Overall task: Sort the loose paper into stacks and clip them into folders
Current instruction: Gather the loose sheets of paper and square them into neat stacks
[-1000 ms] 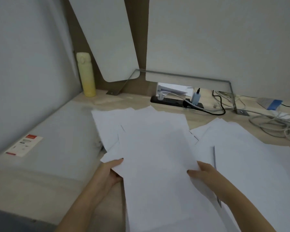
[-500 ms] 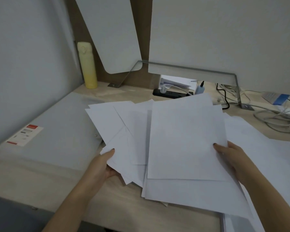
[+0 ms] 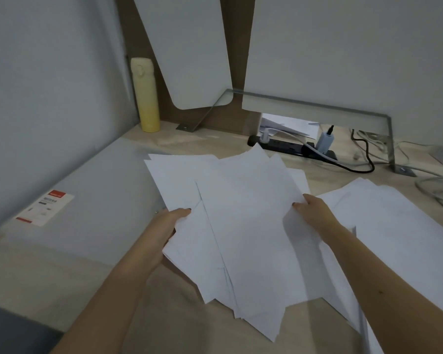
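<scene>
A loose, fanned bundle of white paper sheets (image 3: 246, 226) is lifted over the middle of the wooden desk. My left hand (image 3: 168, 226) grips its left edge, thumb on top. My right hand (image 3: 311, 210) holds its right edge, thumb pressed on the top sheet. A translucent grey folder (image 3: 95, 198) with a red and white label (image 3: 45, 208) lies flat at the left. More white sheets (image 3: 399, 215) lie spread on the desk at the right, partly under my right forearm.
A yellow bottle (image 3: 145, 95) stands in the back left corner. A black power strip (image 3: 292, 148) with plugs and a tangle of cables (image 3: 435, 185) lie along the back right. White partition panels (image 3: 189, 47) rise behind the desk (image 3: 184, 323).
My right hand brought its sheet leftwards onto the sheets in my left hand, so both hands now hold one overlapped bundle. The view tilted down slightly.
</scene>
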The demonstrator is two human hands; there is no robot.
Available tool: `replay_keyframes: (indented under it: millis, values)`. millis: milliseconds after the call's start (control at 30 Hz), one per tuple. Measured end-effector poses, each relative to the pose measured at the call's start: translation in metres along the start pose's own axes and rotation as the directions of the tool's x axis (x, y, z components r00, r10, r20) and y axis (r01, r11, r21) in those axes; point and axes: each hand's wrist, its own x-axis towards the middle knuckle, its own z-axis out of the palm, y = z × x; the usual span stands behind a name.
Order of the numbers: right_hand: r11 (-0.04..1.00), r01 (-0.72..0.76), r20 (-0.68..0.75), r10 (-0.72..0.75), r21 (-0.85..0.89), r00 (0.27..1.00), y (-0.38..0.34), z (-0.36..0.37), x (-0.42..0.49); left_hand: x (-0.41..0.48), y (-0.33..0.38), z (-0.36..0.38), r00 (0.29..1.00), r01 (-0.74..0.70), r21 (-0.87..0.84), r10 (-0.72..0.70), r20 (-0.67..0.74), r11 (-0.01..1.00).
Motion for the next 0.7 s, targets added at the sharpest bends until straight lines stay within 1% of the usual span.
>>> replay_keyframes:
  millis: [67, 167, 300, 367, 467, 567, 633, 700]
  values:
    - [0.998, -0.012, 0.001, 0.012, -0.055, 1.0, 0.0, 0.004, 0.006, 0.007, -0.003, 0.003, 1.0, 0.012, 0.02, -0.012, -0.018, 1.0]
    - [0.997, -0.066, -0.013, 0.065, -0.035, 0.998, 0.0, 0.007, 0.015, 0.009, -0.012, 0.008, 1.0, -0.001, 0.05, 0.001, 0.001, 0.999]
    - [0.994, -0.112, 0.085, 0.113, -0.016, 0.99, -0.002, 0.009, 0.016, 0.007, -0.022, 0.007, 0.999, -0.037, 0.099, 0.037, 0.003, 0.994]
    - [0.991, -0.122, 0.12, 0.129, -0.063, 0.984, -0.002, 0.013, 0.014, 0.004, -0.026, 0.005, 0.998, -0.057, 0.089, 0.056, 0.014, 0.994]
    - [0.989, -0.122, 0.134, 0.133, -0.085, 0.982, 0.0, 0.018, 0.006, -0.004, -0.032, 0.006, 0.995, -0.099, 0.062, 0.099, 0.008, 0.993]
    - [0.99, -0.029, 0.176, 0.053, -0.136, 0.983, 0.002, 0.02, -0.007, -0.013, -0.036, 0.009, 0.99, -0.144, 0.07, 0.144, 0.001, 0.987]
    - [0.997, 0.043, 0.202, -0.03, -0.064, 0.979, 0.003, 0.02, -0.017, -0.022, -0.04, 0.01, 0.989, -0.147, 0.077, 0.147, -0.001, 0.986]
    - [0.995, 0.092, 0.165, -0.086, -0.026, 0.983, 0.007, 0.018, -0.022, -0.029, -0.044, 0.01, 0.992, -0.126, 0.064, 0.126, -0.001, 0.99]
